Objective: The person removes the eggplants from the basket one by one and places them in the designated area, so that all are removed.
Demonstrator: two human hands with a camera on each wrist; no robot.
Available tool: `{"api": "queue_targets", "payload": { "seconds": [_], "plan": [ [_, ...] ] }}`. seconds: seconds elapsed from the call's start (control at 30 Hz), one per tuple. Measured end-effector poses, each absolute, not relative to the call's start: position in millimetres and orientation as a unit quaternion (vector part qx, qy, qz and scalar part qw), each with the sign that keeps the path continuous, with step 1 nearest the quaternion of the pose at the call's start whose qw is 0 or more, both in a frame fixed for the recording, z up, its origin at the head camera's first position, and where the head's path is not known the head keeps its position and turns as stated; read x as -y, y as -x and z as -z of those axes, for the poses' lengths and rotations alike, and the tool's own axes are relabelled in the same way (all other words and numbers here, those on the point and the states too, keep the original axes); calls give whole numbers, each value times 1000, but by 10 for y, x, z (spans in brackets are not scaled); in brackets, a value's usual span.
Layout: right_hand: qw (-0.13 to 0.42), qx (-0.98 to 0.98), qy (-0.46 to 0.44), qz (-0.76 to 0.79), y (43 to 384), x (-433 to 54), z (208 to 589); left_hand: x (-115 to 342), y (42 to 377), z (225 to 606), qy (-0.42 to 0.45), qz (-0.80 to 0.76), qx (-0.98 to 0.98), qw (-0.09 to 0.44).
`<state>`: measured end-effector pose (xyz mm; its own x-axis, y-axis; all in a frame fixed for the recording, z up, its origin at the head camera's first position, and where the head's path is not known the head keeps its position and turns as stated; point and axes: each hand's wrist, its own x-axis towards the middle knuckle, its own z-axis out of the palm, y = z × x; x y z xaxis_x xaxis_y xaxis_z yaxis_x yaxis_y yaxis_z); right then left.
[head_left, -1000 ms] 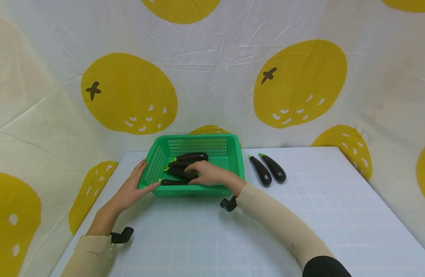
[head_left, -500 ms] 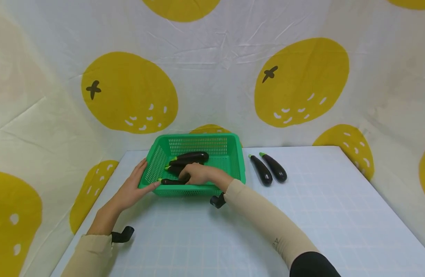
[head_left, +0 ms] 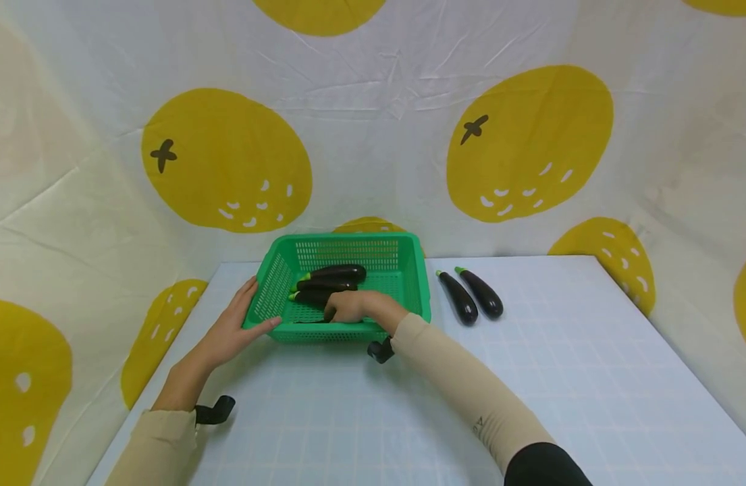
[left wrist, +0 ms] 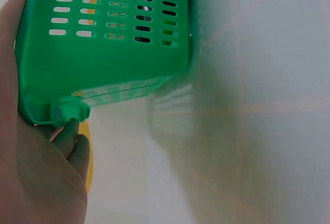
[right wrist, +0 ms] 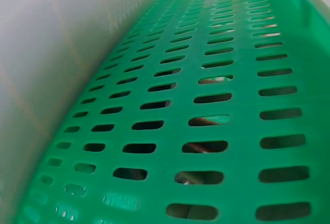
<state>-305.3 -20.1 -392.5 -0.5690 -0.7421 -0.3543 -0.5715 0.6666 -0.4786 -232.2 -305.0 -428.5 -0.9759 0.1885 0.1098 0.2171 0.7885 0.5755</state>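
Apparently past halfway, gripping the green plastic basket [head_left: 342, 335] by its corner with the left hand [head_left: 227, 332], reaching in beside three eggplants [head_left: 337, 273] with the right hand [head_left: 348, 306] (cannot tell its hold), with two eggplants [head_left: 482, 295] remaining on the table [head_left: 324, 418].

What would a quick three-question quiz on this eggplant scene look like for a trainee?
1. How many eggplants lie on the table, outside the green basket?
2. True or false: the left hand touches the basket at its near left corner.
3. Where are the fingers of the right hand? a) flat on the table; b) inside the basket; c) on an eggplant outside the basket.

Key: 1. Two; 2. True; 3. b.
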Motion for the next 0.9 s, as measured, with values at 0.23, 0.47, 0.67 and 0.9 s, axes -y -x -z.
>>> {"api": "queue_targets", "payload": {
  "seconds": [0.23,0.47,0.67,0.9],
  "plan": [
    [278,-876,358,166,3055,190,3934,3041,2323,4279,111,305,946,25],
    [279,-879,349,166,3039,170,3906,3049,2337,4283,110,306,945,26],
    [250,-898,324,163,2992,158,3908,3051,2340,4306,106,309,945,21],
    [192,-921,301,156,2965,138,3893,3047,2335,4287,109,309,945,22]
  ]
}}
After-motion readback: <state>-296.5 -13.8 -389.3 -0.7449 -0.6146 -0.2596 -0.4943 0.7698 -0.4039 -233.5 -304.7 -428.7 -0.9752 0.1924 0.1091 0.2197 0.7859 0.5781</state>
